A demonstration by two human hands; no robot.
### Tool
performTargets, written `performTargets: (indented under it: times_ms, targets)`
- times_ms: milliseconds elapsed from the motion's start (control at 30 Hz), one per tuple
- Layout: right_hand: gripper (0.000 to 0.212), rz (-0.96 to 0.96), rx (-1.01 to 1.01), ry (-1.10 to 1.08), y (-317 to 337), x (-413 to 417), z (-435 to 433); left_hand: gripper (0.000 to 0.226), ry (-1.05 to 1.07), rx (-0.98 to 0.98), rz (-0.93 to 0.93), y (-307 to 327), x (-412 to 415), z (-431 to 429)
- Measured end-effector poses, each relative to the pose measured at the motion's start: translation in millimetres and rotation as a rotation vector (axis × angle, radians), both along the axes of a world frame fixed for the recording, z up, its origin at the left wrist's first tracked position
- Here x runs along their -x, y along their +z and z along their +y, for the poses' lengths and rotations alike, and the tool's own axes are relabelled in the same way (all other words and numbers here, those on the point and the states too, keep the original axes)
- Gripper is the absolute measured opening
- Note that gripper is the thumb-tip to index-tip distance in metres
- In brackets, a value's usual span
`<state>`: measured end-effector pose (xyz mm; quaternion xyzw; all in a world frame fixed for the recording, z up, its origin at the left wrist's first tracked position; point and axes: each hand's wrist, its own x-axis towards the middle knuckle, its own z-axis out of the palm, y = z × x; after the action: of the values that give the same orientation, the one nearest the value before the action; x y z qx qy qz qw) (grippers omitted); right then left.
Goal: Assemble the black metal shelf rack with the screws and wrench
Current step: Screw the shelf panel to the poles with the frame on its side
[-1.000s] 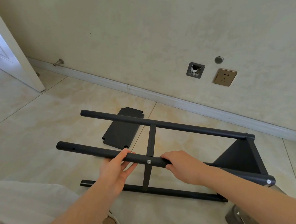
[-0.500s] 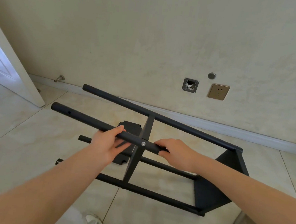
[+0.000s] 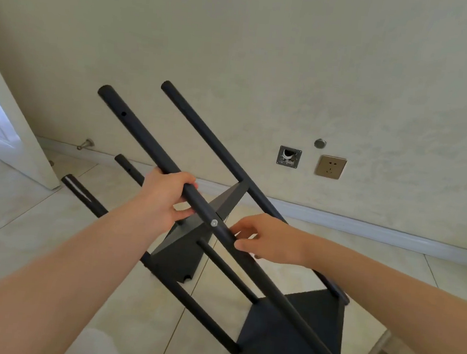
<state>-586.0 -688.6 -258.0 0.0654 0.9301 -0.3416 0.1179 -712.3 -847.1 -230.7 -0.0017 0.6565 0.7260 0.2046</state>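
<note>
Here, my left hand point(image 3: 165, 196) wraps its fingers round the near pole point(image 3: 144, 139) of the black rack point(image 3: 291, 333), just above a silver screw point(image 3: 214, 223). My right hand point(image 3: 273, 239) curls loosely round that pole just below it. The rack leans tilted, shelf end down by the tiled floor point(image 3: 23, 213).

A single head-worn view (wide-angle) looks forward and down from close above the tilted rack point(image 3: 139, 135), facing the wall point(image 3: 295, 54) and floor point(image 3: 22, 228).
</note>
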Motion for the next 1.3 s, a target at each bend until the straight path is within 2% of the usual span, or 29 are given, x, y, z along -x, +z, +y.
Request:
performTargets:
  times_ms: [233, 367, 467, 600, 767, 1000, 1300]
  targets:
    - [0.033, 0.279, -0.056, -0.412, 32, -10, 36, 0.025, -0.141, 0.076, 0.081, 10, -12, 8]
    - [0.040, 0.280, 0.057, -0.577, 34, -21, 60, 0.029, -0.216, 0.124, 0.168, 14, -19, 15]
    - [0.042, 0.214, 0.216, -0.594, 36, -26, 72, 0.028, -0.293, 0.128, 0.202, 17, -25, 20]
    - [0.041, 0.207, 0.237, -0.599, 36, -33, 79, 0.028, -0.395, 0.158, 0.249, 23, -30, 23]
    - [0.051, 0.206, 0.439, -0.548, 44, -49, 84, 0.032, -0.513, 0.244, 0.373, 25, -35, 26]
    - [0.050, 0.207, 0.432, -0.523, 46, -69, 86, 0.029, -0.630, 0.269, 0.412, 29, -35, 28]
    - [0.051, 0.259, 0.396, -0.532, 39, -85, 88, 0.026, -0.625, 0.315, 0.469, 30, -43, 39]
